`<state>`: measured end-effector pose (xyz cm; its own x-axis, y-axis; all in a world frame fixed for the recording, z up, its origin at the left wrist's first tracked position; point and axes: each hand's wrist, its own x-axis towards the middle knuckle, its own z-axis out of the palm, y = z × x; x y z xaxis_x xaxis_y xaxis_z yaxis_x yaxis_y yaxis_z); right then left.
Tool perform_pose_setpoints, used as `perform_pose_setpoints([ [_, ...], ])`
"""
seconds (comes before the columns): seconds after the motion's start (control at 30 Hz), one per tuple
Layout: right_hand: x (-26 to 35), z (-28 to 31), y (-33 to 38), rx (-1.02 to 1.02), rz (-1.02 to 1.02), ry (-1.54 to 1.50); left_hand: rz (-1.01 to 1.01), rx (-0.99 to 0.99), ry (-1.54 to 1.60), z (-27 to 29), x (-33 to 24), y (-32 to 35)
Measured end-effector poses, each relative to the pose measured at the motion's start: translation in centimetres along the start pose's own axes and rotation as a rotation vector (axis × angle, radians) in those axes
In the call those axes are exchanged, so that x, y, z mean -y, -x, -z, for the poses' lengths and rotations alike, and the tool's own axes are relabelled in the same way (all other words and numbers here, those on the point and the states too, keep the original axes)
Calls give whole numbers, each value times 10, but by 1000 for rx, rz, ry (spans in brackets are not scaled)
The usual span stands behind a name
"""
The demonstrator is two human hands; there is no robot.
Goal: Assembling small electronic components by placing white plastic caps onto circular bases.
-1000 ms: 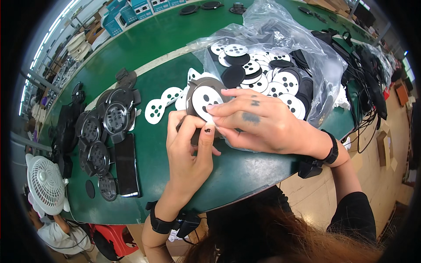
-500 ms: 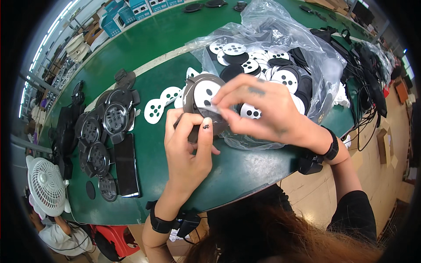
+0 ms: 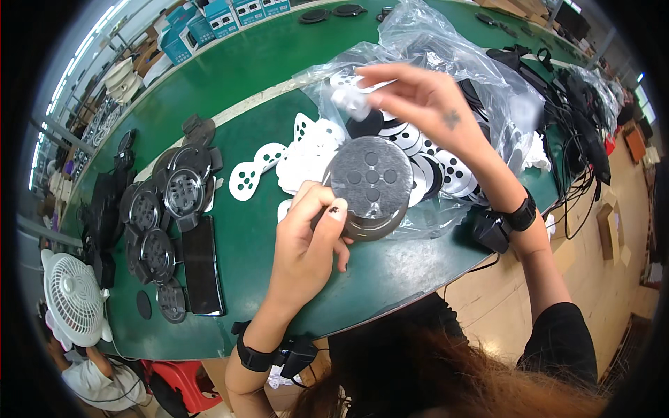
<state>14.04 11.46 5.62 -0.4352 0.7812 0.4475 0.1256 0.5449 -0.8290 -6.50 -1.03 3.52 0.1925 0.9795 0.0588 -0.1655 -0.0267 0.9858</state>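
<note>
My left hand (image 3: 310, 240) grips a round dark plastic part (image 3: 380, 228) by its left edge, thumb in front. Its upward face carries a grey disc pad (image 3: 371, 174) with several round holes. Raised over the plastic bag, my right hand (image 3: 425, 104) has a crumpled white backing sheet (image 3: 350, 102) at its fingertips; motion blurs the sheet. Left of the held part lies a pile of white peeled sheets (image 3: 306, 157) with holes. Beyond it, the clear plastic bag (image 3: 411, 45) holds several white and black discs (image 3: 453, 171).
Several dark round plastic parts (image 3: 157, 254) stand at the left beside a black phone-like slab (image 3: 201, 268). A white fan (image 3: 73, 296) is at the table's left edge. Black cables (image 3: 582, 181) lie at the right; teal boxes (image 3: 221, 17) stand at the back.
The white sheet has come off the round part, baring its grey pad. My right hand has carried the sheet up and away. My left hand has shifted slightly right and turned the part's face upward.
</note>
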Motion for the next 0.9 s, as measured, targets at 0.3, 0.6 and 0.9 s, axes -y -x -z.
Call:
perform_pose_setpoints([
  [0.3,35,-2,9,79,533,286,362,23,608,15,-3,-7],
  [0.6,28,-9,13,226,543,407,536,211,635,17,4,-8],
  [0.9,24,-17,17,435,444,389,549,314,479,17,3,-5],
])
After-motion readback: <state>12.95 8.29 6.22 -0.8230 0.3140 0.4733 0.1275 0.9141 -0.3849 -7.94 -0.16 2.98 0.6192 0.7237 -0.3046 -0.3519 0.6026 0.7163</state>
